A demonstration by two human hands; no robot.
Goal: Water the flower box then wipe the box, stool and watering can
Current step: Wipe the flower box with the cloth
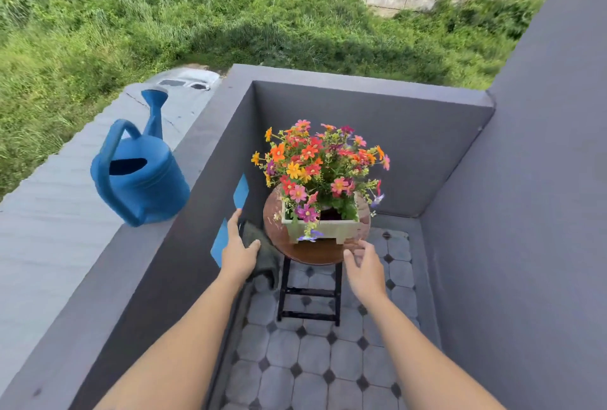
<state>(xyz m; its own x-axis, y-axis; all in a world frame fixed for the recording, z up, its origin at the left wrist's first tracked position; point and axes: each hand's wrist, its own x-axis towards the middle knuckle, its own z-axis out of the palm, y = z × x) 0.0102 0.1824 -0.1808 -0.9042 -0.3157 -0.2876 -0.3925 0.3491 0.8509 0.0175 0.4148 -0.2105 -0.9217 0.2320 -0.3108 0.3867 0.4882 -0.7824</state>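
A pale wooden flower box (328,229) full of orange, red and pink flowers stands on a round brown stool (312,253) with black legs in the balcony corner. A blue watering can (141,176) sits upright on top of the grey parapet wall (203,147) to the left, spout pointing away. A dark grey cloth (262,255) hangs beside the stool's left edge. My left hand (238,252) is open just left of the stool, over the cloth. My right hand (363,266) is open at the stool's front right rim. Neither hand holds anything.
Grey walls close the balcony at the left, back and right. The floor (315,360) is grey octagonal tile with dark diamonds. Blue diamond marks (241,193) are on the left wall's inner face. Beyond the parapet lie a lower roof and green brush.
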